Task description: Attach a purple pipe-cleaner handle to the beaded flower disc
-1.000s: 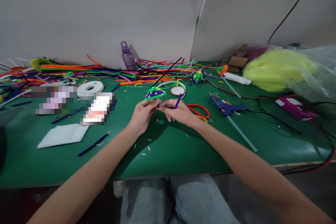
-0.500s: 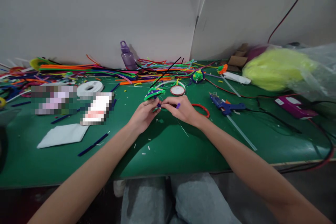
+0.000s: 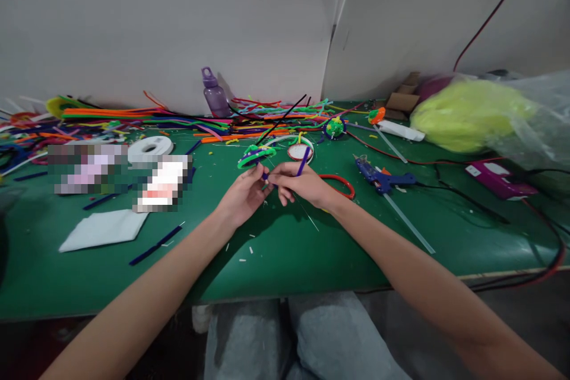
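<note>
My left hand [image 3: 244,197] is closed on a round ornament [image 3: 256,156] of pipe cleaner, green around the rim and dark blue with pale dots inside. Beside it my right hand [image 3: 300,184] pinches a purple pipe cleaner [image 3: 304,161], one end of which stands up above the knuckles. Both hands' fingertips meet at a small dark blue part under the ornament; how it joins is hidden. Just behind the hands lies a white disc with a red rim [image 3: 299,153]. A red ring [image 3: 341,185] lies partly behind my right wrist.
Right of my hands lies a blue glue gun [image 3: 383,178] with a clear stick. Bundles of pipe cleaners [image 3: 146,114] line the wall, near a purple bottle [image 3: 216,97]. A similar green ornament [image 3: 335,127] lies behind. At left are a white spool [image 3: 150,148] and folded white cloth [image 3: 104,230].
The purple pipe cleaner's free end has swung upright and shows longer above my right hand. The ornament has shifted slightly left, and my right hand's lower fingers have spread out.
</note>
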`<state>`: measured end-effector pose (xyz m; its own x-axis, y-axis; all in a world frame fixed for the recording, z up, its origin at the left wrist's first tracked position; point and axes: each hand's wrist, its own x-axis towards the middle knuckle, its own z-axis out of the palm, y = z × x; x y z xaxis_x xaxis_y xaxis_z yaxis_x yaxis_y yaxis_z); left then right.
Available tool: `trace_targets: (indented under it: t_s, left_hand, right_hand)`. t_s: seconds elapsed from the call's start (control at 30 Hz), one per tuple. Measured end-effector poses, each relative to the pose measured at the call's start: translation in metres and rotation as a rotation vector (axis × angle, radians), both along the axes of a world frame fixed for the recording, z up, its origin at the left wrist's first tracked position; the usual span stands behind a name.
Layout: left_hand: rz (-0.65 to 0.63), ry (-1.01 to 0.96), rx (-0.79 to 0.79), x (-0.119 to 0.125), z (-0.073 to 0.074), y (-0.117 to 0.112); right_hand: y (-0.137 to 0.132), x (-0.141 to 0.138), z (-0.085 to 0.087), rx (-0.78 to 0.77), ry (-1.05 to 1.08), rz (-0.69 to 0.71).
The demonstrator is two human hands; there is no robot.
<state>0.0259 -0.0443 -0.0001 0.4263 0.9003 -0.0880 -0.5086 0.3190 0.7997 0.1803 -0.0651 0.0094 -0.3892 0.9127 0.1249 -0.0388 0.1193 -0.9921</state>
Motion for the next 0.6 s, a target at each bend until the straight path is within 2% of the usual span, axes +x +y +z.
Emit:
trace_targets:
  t_s: [0.1,0.2,0.33,0.47,0.6]
  left_hand:
    - [-0.108,-0.005,0.023,-0.001,0.004,-0.003]
    - [-0.191,-0.026,0.063,-0.002,0.009,-0.008]
    - [-0.215,-0.042,0.109,-0.004,0.011,-0.011]
    - [-0.165,-0.019,0.116,-0.005,0.010,-0.010]
    - [-0.071,0.059,0.115,-0.003,0.005,-0.006]
  right_hand:
    - [-0.001,-0.001,-0.001,-0.129,0.211,0.158]
    - [-0.004,-0.004,-0.003,-0.186,0.302,0.275]
    - [-0.007,-0.010,-0.007,-0.255,0.387,0.365]
    - [-0.008,-0.016,-0.011,-0.262,0.404,0.299]
    - [-0.008,-0.020,-0.011,-0.177,0.344,0.109]
